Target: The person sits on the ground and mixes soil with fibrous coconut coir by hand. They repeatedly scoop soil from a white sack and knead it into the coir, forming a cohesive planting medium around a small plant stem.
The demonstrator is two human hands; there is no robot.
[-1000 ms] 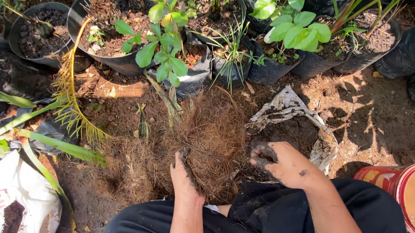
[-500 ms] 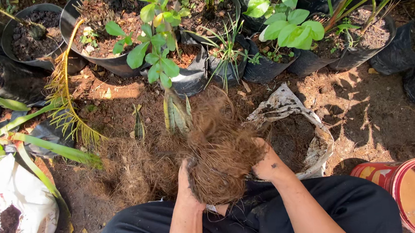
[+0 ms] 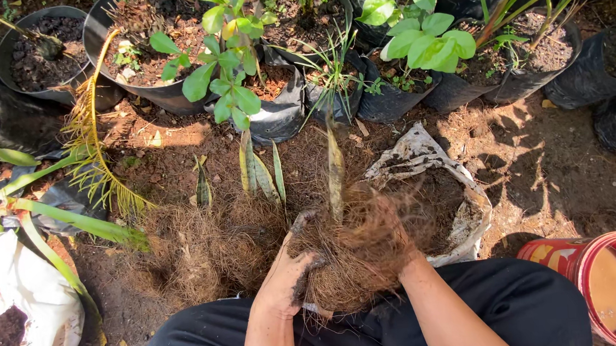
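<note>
Fingers of the left hand point(image 3: 284, 281) press into a fibre clump point(image 3: 352, 259) held over the lap; the right hand point(image 3: 398, 249) is buried, grip unclear. It looks light, springy, shedding—best cupped underneath. Behind: torn bag point(image 3: 428, 158), pots point(image 3: 168, 96).

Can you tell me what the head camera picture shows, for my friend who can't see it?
A person's left hand and right hand hold a clump of brown fibre around a striped leaf. It's above a fibre pile on the dirt, by black pots and a red bucket.
</note>
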